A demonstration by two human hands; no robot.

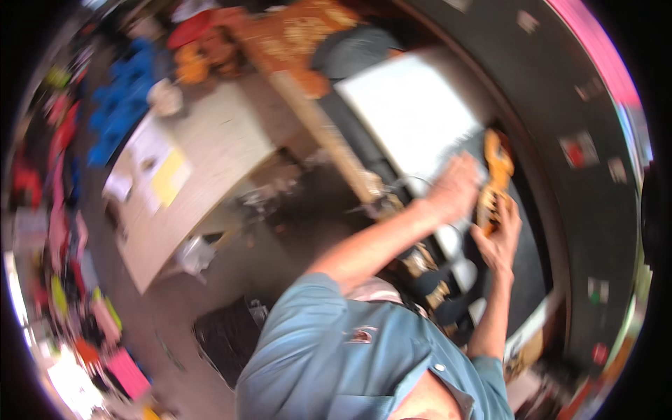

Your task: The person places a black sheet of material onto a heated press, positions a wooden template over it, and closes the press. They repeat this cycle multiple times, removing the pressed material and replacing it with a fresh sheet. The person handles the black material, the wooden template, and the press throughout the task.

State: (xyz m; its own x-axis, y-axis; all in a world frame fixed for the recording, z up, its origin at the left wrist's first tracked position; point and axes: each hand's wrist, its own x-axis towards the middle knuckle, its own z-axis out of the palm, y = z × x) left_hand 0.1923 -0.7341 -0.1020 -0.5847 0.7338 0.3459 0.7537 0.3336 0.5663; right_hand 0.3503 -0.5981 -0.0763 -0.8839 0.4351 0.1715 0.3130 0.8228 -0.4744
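A long yellow-orange tool, its kind too blurred to make out, lies along the dark right-hand part of the work table. Around its near end are the thumb and fingers of my right hand, which grips it. My left hand is just to the left of the tool, over the edge of a large white sheet. Motion smears its fingers, so I cannot see whether it touches the sheet or holds anything.
A dark wall panel runs along the right. A pale table with papers and a yellow sheet stands at the left. A dark round object sits beyond the white sheet. A black chair or bag is at the lower left.
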